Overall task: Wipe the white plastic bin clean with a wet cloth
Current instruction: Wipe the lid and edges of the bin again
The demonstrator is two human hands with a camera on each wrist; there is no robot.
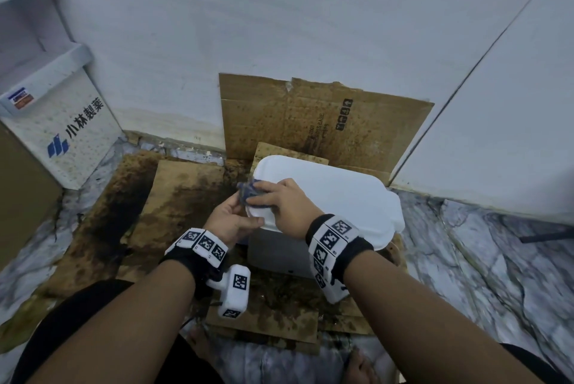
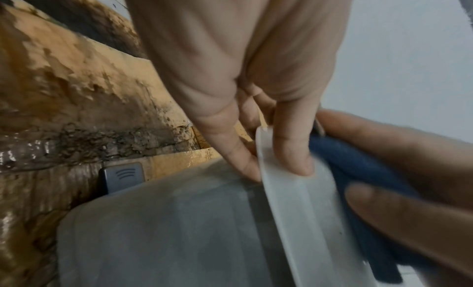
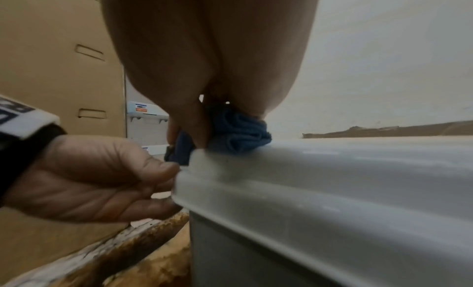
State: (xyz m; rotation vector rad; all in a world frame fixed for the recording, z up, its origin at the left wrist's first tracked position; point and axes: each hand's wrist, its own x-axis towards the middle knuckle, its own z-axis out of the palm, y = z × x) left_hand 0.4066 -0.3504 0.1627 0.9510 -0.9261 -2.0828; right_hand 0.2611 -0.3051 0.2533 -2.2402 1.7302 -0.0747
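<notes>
The white plastic bin [image 1: 335,197] stands on stained cardboard by the wall, its white lid [image 3: 320,170] on top of the grey body [image 2: 166,230]. My right hand [image 1: 279,200] presses a bunched dark blue cloth [image 1: 248,194] onto the lid's near left corner; the blue cloth [image 3: 238,133] shows under the fingers, and the same cloth [image 2: 358,170] lies against the rim. My left hand [image 1: 236,219] pinches the lid's left rim [image 2: 281,180], thumb on top and fingers beneath.
Wet, mouldy cardboard sheets [image 1: 174,197] cover the floor and lean on the wall [image 1: 310,122]. A white crate with blue lettering [image 1: 62,132] stands at the left next to a brown box [image 3: 51,69]. Marble-pattern floor [image 1: 484,253] lies to the right.
</notes>
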